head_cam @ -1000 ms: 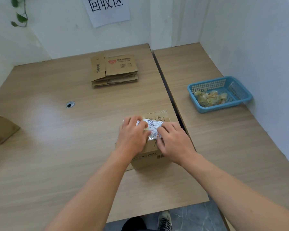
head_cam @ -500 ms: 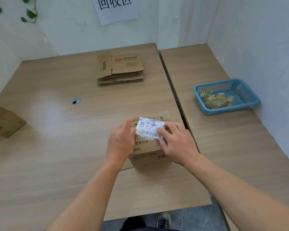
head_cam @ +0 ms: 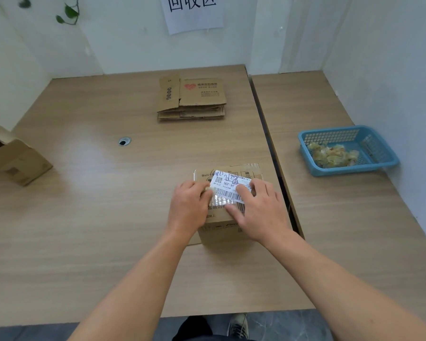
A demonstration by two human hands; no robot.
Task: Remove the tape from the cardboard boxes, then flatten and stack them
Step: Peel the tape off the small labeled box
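A small brown cardboard box [head_cam: 220,226] stands near the front edge of the left table. On its top lies a white shipping label under clear tape [head_cam: 229,184], lifted at its left end. My left hand [head_cam: 189,205] pinches that lifted tape end at the box's left side. My right hand [head_cam: 258,210] lies flat on the box top with its fingers spread, pressing on the label's right part. A stack of flattened boxes [head_cam: 192,99] lies at the back of the table.
A blue basket [head_cam: 384,163] holding crumpled tape [head_cam: 332,156] sits on the right table by the wall. An open cardboard box [head_cam: 15,161] stands at the left edge. A cable hole [head_cam: 124,141] and the gap between the tables [head_cam: 268,143] mark the surface.
My left hand has drawn left off the box top, pulling the tape end with it, so more of the label shows. My right hand stays pressed on the box.
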